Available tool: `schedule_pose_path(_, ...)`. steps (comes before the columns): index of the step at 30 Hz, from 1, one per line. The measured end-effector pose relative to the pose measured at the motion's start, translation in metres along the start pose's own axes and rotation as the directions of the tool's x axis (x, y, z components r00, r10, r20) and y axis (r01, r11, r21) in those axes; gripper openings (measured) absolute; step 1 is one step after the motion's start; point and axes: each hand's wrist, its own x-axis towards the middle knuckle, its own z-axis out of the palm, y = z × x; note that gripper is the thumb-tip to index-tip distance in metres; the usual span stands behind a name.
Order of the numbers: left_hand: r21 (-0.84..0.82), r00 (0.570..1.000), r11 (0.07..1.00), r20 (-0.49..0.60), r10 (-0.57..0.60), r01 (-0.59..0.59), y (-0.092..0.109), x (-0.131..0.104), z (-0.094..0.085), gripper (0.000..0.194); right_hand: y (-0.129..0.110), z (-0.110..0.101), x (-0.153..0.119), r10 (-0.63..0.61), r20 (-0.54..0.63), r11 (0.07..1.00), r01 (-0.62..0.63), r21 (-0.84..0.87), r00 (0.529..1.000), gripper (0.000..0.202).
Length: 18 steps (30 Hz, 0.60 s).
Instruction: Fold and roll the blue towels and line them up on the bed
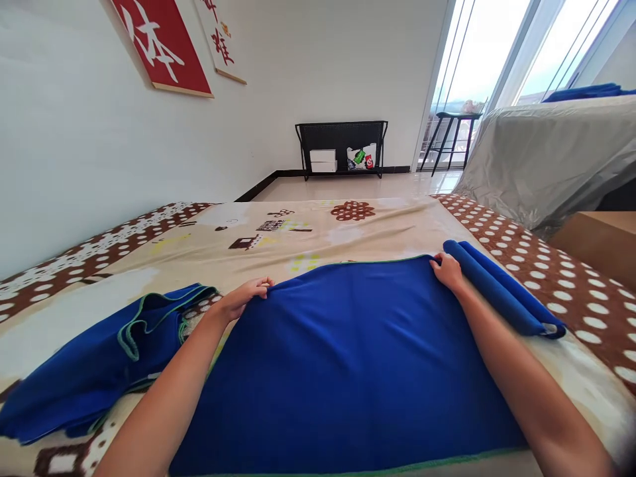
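Note:
A blue towel (348, 371) with green stitched edges lies spread on the bed in front of me. My left hand (244, 296) pinches its far left corner, and my right hand (447, 270) pinches the far right corner. Between the two hands the far edge is slightly raised and bowed, with faint creases in the cloth. To the left, beside my forearm, lies a crumpled heap of blue towels (99, 358) with the same green edging. Just right of my right hand rests a blue rolled or folded towel (497, 288).
A beige patterned blanket (318, 228) with brown polka-dot borders covers the bed. Beyond it stands a black rack (342, 136) against the wall. At the right are a plastic-covered piece of furniture (556, 146), a cardboard box (596, 238) and a dark stool (454, 119) by the window.

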Motion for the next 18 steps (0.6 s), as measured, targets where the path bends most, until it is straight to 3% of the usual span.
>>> schedule_pose_path(2,-0.003,0.999,0.999,0.035,-0.035,0.035,0.003,-0.002,-0.001,0.047,0.000,-0.001,0.002,-0.017,-0.015,1.000,0.017,0.000,1.000,0.022)
schedule_pose_path(5,0.186,0.999,0.981,0.003,-0.050,0.049,0.006,0.007,0.001,0.059,-0.002,0.001,0.002,-0.028,-0.009,1.000,0.028,0.001,1.000,0.026)
schedule_pose_path(7,0.332,0.999,0.943,-0.048,-0.013,0.028,0.009,0.019,0.005,0.056,-0.004,0.004,0.001,-0.039,0.010,0.999,0.039,0.003,0.999,0.034)
schedule_pose_path(10,0.416,0.998,0.909,-0.059,0.028,-0.001,0.014,0.040,0.016,0.047,-0.007,0.007,0.002,-0.081,0.043,0.997,0.081,-0.005,0.996,0.043)
schedule_pose_path(15,0.471,0.995,0.880,-0.044,0.089,-0.058,0.025,0.073,0.039,0.040,-0.012,0.006,0.008,-0.134,0.101,0.989,0.140,-0.049,0.986,0.022)
schedule_pose_path(18,0.465,0.990,0.880,-0.051,0.130,-0.092,0.028,0.089,0.052,0.034,-0.017,0.004,0.010,-0.141,0.110,0.985,0.151,-0.082,0.984,0.020)
